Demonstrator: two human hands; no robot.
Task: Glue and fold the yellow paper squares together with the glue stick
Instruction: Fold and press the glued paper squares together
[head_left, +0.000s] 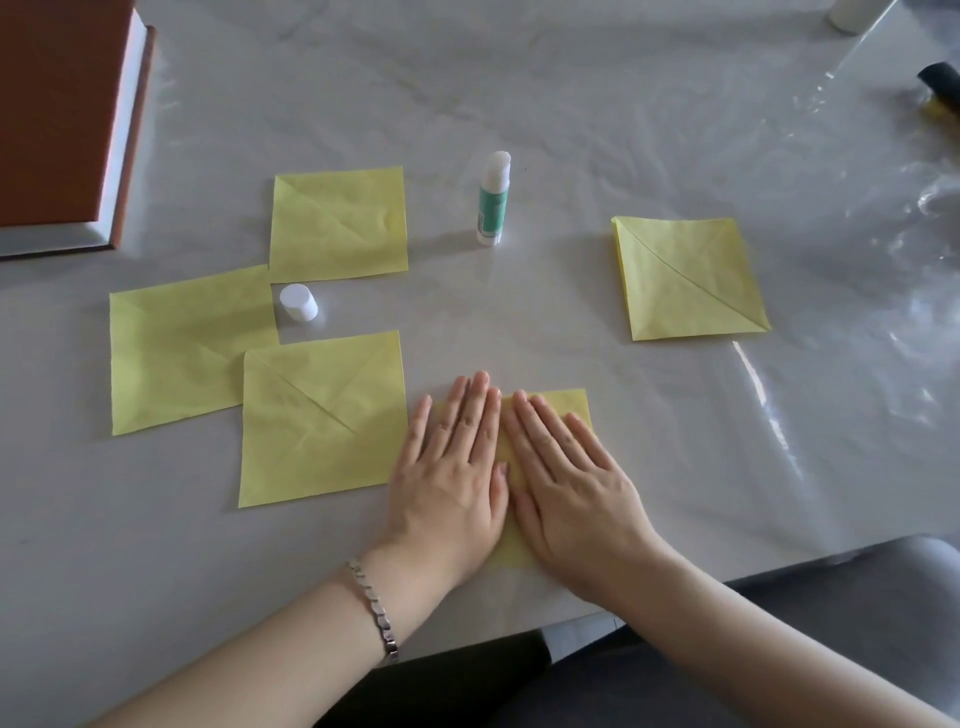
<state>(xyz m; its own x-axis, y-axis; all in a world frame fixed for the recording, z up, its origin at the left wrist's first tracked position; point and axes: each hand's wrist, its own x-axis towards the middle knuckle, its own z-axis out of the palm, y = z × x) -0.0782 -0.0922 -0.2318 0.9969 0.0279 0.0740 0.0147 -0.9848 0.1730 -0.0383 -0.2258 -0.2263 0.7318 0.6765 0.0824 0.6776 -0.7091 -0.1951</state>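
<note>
Hands pressing flat: left hand (451, 467) and right hand (569, 478), fingers straight, grasping nothing, flattening folded yellow square (566, 402) lower centre, likely setting glue; uncapped glue stick (492, 200) standing above.

The glue stick (492, 200) is white with a green label (its loose cap (298, 302), down to its left, is plain white). The paper squares (337, 223) on either side of it are pale yellow. Far to its left, the book (57, 114) is reddish-brown with white page edges, on a grey-white table (571, 104).
</note>
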